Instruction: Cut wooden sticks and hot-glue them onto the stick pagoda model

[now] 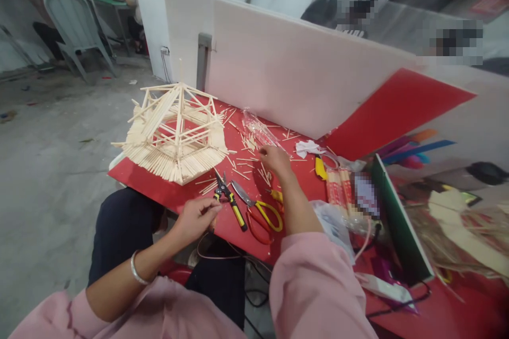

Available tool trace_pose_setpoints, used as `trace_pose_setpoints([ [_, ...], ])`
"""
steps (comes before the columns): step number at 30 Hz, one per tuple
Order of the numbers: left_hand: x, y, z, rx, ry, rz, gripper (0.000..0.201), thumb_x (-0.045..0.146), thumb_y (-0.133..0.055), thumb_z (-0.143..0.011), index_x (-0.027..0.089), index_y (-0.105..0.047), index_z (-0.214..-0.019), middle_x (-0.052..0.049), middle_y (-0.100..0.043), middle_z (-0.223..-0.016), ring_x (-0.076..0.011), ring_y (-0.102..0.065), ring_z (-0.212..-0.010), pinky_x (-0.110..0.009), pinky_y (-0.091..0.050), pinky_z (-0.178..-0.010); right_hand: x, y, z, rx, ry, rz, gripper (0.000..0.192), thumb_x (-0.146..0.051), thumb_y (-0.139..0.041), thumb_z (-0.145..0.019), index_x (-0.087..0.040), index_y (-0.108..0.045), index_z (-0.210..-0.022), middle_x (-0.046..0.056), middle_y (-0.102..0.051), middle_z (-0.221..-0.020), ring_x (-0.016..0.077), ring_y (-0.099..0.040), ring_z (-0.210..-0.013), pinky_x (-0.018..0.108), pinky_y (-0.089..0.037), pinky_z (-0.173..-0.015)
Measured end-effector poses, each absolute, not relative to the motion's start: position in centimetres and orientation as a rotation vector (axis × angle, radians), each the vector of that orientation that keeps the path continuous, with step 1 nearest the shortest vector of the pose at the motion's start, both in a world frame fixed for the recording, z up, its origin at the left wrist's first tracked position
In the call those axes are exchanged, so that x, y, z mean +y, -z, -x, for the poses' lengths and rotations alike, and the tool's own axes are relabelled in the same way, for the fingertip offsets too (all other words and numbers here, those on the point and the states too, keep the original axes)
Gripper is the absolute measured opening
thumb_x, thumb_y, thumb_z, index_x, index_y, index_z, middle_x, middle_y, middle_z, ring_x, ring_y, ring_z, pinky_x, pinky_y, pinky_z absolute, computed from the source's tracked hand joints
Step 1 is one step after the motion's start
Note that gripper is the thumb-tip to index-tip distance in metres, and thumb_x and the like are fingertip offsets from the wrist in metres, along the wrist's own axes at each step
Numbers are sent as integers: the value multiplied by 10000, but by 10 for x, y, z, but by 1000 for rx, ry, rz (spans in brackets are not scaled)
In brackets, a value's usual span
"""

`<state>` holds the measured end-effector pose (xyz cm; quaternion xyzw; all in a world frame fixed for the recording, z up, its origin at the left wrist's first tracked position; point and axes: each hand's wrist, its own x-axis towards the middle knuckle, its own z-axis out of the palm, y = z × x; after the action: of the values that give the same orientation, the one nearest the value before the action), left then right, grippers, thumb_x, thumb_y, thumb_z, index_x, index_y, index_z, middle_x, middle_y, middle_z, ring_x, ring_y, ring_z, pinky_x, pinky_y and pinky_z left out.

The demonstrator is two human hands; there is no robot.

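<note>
Head view: stick roof model, centre left, ribs and lower cladding fitted; upper panels bare.
Left hand: pinching one small stick, lower centre.
Right hand: fingers on loose sticks; grip unclear.

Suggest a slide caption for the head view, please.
Right hand reaches among loose sticks; left hand nears pliers, beside stick roof model.

Loose pink sleeves are worn pushed up to the forearms on both arms, a thin silver bangle is worn at the left wrist, and dark trousers are worn.
</note>
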<state>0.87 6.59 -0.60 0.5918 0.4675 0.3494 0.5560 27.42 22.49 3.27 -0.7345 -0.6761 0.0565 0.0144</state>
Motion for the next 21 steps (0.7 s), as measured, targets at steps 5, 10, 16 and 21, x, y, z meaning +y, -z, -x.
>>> trace_pose_setpoints([
  [5,70,5,-1,1130,-932,-1579,307,359,-549,-875,157,-629,-658,-3,-590,-639,-138,-549,-655,-238,-413,-636,248,-9,-267,-2296,-407,2232,293,-365,-613,-889,-213,-635,-1139,72,-637,-1177,212,-608,-1051,374,-500,-890],
  [10,68,-3,7,1130,-979,-1605,272,331,-550,-882,164,-655,-695,-26,-620,-703,-149,-568,-709,-244,-427,-667,242,-14,-262,-2273,-439,2122,270,-335,-563,-923,-125,-618,-1083,105,-634,-1115,198,-612,-994,376,-509,-864],
  [16,63,-28,7,1057,-1066,-1382,220,348,-591,-860,158,-698,-891,-16,-640,-699,-127,-569,-618,-238,-462,-601,150,-79,-247,-2200,-364,1768,313,-354,-304,-992,-188,-562,-930,24,-644,-801,126,-576,-696,236,-457,-647],
  [21,55,-70,15,868,-1191,-1229,260,393,-682,-788,134,-688,-800,-30,-663,-675,-114,-596,-531,-221,-486,-517,71,-123,-182,-2362,-335,1111,140,-275,-489,-936,-237,-607,-869,8,-650,-748,134,-596,-681,236,-460,-641],
])
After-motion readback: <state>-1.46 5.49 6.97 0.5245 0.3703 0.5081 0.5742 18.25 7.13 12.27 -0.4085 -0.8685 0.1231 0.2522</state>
